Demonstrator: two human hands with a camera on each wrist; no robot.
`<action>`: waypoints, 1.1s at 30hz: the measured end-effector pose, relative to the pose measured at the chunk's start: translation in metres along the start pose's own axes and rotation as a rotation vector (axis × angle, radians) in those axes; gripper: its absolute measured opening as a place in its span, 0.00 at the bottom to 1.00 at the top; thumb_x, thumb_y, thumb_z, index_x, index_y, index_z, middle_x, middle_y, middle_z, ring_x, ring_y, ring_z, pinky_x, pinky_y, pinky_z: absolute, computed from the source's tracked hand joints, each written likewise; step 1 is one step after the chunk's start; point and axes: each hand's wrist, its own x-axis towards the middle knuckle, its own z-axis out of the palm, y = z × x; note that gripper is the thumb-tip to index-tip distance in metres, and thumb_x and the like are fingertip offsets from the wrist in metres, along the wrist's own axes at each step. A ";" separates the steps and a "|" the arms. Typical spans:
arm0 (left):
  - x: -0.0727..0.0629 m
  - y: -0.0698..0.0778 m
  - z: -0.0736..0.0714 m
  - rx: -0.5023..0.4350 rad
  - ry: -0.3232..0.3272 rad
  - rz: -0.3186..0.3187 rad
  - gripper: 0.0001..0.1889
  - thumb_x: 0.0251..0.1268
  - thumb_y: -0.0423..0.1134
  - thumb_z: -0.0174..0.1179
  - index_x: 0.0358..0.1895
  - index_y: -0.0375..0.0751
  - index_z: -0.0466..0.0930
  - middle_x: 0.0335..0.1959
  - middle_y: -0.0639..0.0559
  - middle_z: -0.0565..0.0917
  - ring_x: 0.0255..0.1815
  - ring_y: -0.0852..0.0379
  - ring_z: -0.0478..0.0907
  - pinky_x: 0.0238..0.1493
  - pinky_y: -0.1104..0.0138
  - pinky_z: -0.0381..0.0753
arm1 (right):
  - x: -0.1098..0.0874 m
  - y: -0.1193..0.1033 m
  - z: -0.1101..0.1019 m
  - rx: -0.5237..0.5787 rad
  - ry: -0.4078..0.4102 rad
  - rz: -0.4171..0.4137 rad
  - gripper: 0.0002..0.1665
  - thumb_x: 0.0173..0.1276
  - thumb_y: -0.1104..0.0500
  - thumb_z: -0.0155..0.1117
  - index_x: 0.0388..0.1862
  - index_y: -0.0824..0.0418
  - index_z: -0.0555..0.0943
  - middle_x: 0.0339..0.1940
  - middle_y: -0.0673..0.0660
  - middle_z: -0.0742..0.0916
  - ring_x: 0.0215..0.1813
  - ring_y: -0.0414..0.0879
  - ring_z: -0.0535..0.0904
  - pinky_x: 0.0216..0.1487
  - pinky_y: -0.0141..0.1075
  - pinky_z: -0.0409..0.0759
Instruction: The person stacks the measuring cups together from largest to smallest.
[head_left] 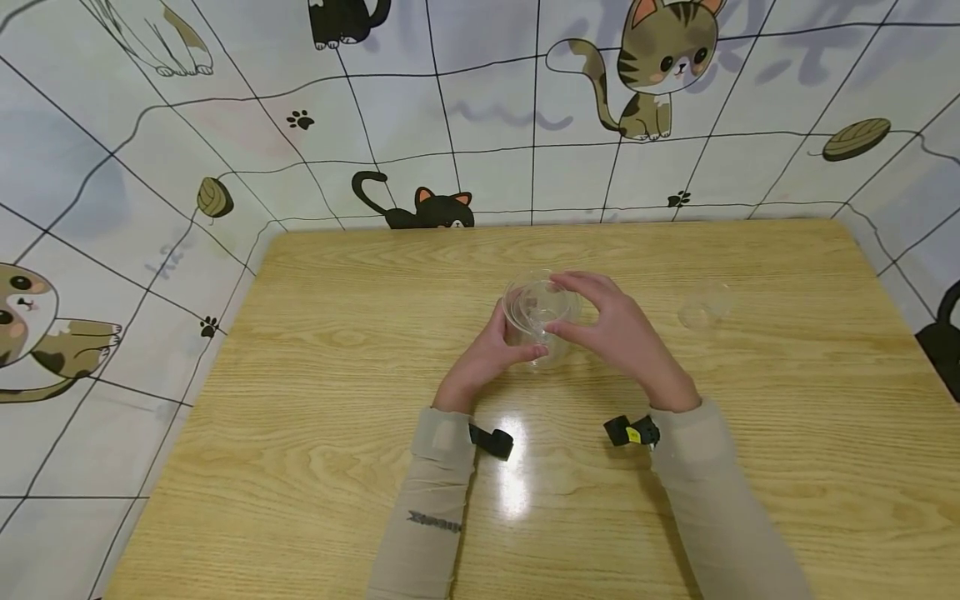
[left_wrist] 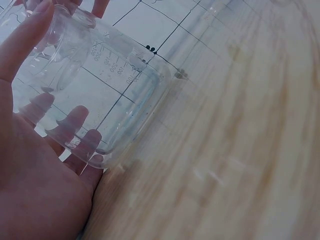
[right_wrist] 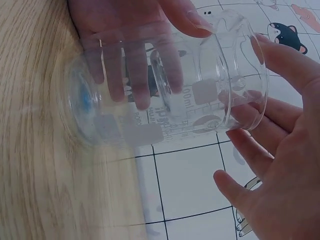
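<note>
A large clear glass beaker (head_left: 551,358) with a printed scale is at the middle of the table, its base right at the tabletop. Inside its upper part sits a smaller glass beaker (right_wrist: 202,75), whose rim rises above the larger one's. My left hand (head_left: 491,354) wraps the large beaker's left side; the fingers show through the glass in both wrist views. With thumb and forefinger, my right hand (head_left: 618,329) pinches the smaller beaker near its rim, the other fingers spread beside the large beaker.
To the right on the wooden table (head_left: 337,375) is another small clear glass vessel (head_left: 705,307), faint against the wood. A wall with cat drawings (head_left: 487,108) stands behind the table's far edge and continues round both sides.
</note>
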 end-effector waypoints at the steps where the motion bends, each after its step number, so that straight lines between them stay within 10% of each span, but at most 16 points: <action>1: 0.000 0.000 0.000 0.000 -0.002 0.002 0.47 0.46 0.41 0.69 0.66 0.61 0.46 0.65 0.57 0.58 0.65 0.65 0.53 0.64 0.62 0.47 | 0.000 0.000 0.000 -0.004 -0.007 0.001 0.38 0.52 0.38 0.64 0.62 0.44 0.67 0.62 0.45 0.68 0.65 0.47 0.58 0.58 0.55 0.58; 33: 0.000 0.001 -0.001 -0.017 -0.028 0.035 0.43 0.48 0.38 0.67 0.65 0.58 0.48 0.65 0.50 0.57 0.64 0.56 0.55 0.63 0.59 0.51 | 0.014 -0.019 -0.012 -0.154 -0.152 0.032 0.37 0.55 0.45 0.64 0.63 0.54 0.67 0.53 0.50 0.77 0.63 0.50 0.61 0.59 0.51 0.59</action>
